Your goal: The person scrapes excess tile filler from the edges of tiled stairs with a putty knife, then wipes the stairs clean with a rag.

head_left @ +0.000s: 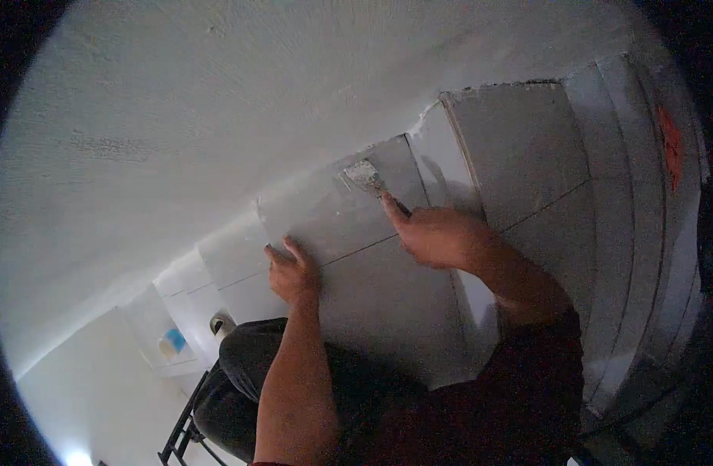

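1 scraper (364,175) in RH (443,236), LH (296,279) at tile (348,213)

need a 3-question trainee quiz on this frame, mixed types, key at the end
1. Which hand holds the scraper?
2. True or false: the left hand holds no tool.
3. The bright patch near the right edge of the view is: A) blue; B) orange-red; C) green.

Key:
1. The right hand, with a finger extended toward the blade.
2. True; its fingers are spread.
3. B.
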Motion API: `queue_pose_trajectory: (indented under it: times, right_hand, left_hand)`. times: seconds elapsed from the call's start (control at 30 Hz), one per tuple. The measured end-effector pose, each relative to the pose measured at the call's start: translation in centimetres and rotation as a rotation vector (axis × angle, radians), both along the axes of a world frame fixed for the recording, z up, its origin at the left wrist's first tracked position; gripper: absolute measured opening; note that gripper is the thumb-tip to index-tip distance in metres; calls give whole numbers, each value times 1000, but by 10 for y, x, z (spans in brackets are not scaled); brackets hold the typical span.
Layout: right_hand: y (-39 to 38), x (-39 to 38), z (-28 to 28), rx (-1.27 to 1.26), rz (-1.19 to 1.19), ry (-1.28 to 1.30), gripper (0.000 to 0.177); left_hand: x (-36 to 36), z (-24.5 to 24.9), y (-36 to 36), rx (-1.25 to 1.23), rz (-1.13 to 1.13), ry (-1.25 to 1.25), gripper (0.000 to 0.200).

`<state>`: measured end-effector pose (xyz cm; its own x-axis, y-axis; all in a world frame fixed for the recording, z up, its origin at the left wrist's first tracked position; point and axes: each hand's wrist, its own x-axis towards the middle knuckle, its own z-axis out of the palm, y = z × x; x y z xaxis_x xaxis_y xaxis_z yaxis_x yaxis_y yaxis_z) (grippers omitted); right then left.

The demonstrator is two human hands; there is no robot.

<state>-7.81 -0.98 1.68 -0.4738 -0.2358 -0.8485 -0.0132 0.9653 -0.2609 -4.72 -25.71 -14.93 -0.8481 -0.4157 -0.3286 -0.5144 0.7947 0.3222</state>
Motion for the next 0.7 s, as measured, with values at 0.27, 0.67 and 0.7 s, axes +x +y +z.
queue_pose_trajectory:
  times: [0.27, 0.67, 0.7]
  right_hand:
    - [2, 0, -13, -37, -30, 114, 75]
    - [0, 9, -10, -29, -41, 178, 74]
    - [0, 12, -12, -19, -31, 234, 75]
  left_hand:
    - [2, 5, -2, 24, -15, 25, 75]
    - [-1, 11, 0, 28, -6, -6, 71]
    - [0, 11, 0, 26, -5, -8, 71]
